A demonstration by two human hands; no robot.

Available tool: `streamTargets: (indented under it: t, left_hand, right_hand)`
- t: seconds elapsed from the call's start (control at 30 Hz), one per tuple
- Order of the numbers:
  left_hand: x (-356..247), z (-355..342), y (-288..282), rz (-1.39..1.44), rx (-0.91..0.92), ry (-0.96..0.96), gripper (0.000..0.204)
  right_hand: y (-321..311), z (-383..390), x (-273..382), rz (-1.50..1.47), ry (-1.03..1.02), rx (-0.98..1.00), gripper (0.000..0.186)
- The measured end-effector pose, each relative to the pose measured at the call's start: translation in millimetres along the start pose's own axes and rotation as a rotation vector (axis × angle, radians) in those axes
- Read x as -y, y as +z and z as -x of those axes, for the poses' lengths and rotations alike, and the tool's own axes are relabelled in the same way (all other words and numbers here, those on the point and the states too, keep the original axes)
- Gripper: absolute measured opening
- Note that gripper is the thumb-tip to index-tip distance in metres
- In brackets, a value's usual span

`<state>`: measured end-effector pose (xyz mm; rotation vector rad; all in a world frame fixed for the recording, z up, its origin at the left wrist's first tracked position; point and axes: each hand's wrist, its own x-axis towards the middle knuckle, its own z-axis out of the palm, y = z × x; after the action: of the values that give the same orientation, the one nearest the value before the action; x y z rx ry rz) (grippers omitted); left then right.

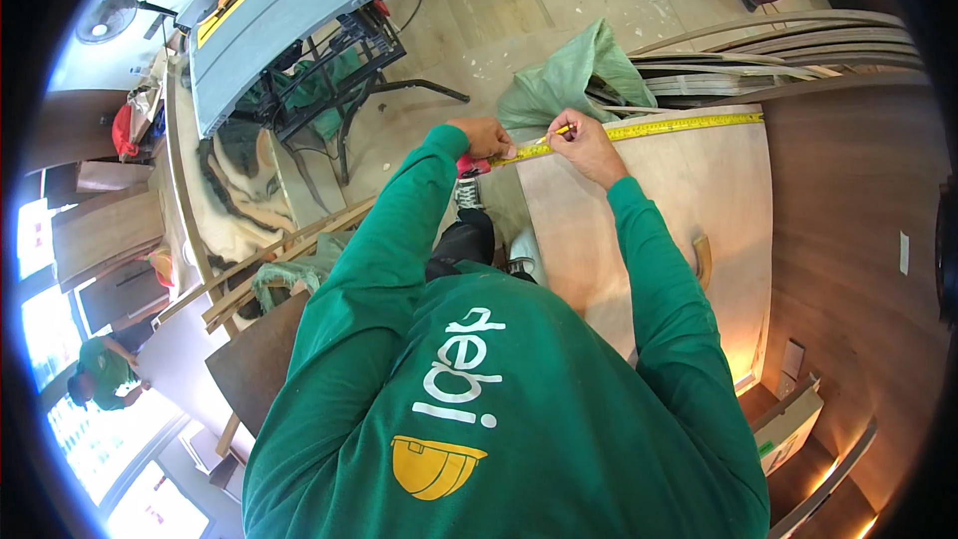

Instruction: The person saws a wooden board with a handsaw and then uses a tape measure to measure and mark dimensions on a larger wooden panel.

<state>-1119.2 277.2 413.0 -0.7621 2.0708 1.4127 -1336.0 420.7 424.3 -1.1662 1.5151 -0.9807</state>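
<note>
A pale plywood sheet (649, 210) lies in front of me, to the right of my legs. A yellow tape measure blade (679, 126) is stretched along its far edge to the right-hand corner. My left hand (487, 138) is closed on the tape measure at its near end, with the red case (472, 165) just below the fingers. Close beside it, my right hand (591, 152) pinches a yellow pencil (559, 132) over the blade at the sheet's left end. The pencil's tip is too small to make out.
A grey table saw (289, 25) on black legs stands at the far left. Green sacking (569, 75) and curved wood strips (768, 55) lie beyond the sheet. A curved wooden piece (703, 262) rests on it. Other people (108, 371) are at the left and far right.
</note>
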Motion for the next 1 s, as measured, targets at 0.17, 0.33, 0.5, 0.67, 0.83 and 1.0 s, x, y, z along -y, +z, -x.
streamTargets:
  t: [0.17, 0.33, 0.5, 0.67, 0.83, 1.0]
  left_hand:
    - [6, -4, 2, -0.03, -0.033, 0.052, 0.041]
    - [9, -6, 2, -0.004, -0.021, 0.06, 0.042]
    - [13, -9, 1, -0.054, -0.006, 0.034, 0.042]
    - [11, -6, 3, -0.02, -0.034, 0.052, 0.039]
    - [2, 0, 0, -0.026, -0.014, 0.024, 0.038]
    - [5, -3, 5, 0.051, -0.028, 0.05, 0.038]
  right_hand:
    - [2, -1, -5, -0.013, -0.008, -0.004, 0.012]
    - [2, 0, -3, -0.018, -0.012, -0.011, 0.012]
    - [2, 1, 4, 0.001, -0.008, 0.006, 0.011]
    - [4, 1, 1, -0.015, -0.004, -0.024, 0.011]
    - [3, 3, 0, -0.042, -0.032, -0.001, 0.011]
    - [3, 2, 4, -0.006, -0.01, -0.028, 0.01]
